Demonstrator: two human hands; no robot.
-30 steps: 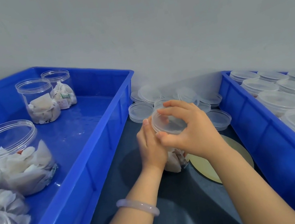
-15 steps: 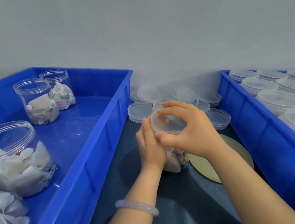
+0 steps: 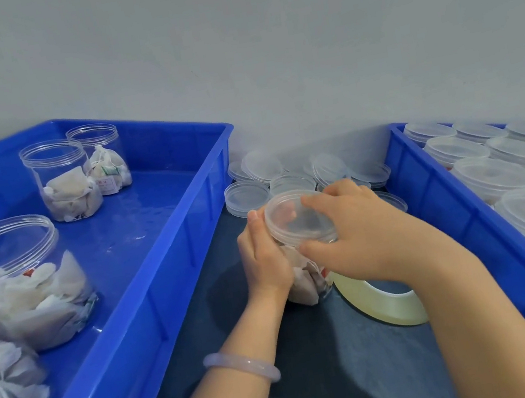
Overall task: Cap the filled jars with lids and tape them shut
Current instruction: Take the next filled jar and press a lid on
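Just left of the tape roll (image 3: pixel 390 307), close enough that contact can't be judged, the jar (image 3: pixel 307 285) stands upright on the dark tabletop (image 3: pixel 321 390). White sachets show through its wall. The lid (image 3: pixel 296 224) is on the jar's mouth, can't tell if it's fully seated.

The left hand (image 3: pixel 263 261) is on the jar's side facing away from the roll. Its fingers are curled round the wall and its thumb points up beside the lid's rim.

The right hand (image 3: pixel 364 237) reaches in above the roll and grips the lid, thumb on the near rim and fingers curled over the far rim. Its wrist covers the roll's far edge.

The roll lies flat, pale yellowish tape on a white core.

There's a pale bracelet (image 3: pixel 243 365) on the left wrist, left of the roll and nearer the camera.

Beyond the roll, along the wall, is a heap of clear loose lids (image 3: pixel 247 198), some flat and some leaning.

Left of the roll, past the jar, a blue crate (image 3: pixel 181 282) holds open filled jars (image 3: pixel 68 186), two at its far end and more at the near end.

Right of the roll, a second blue crate (image 3: pixel 459 221) is packed with capped jars (image 3: pixel 493 175) in rows.
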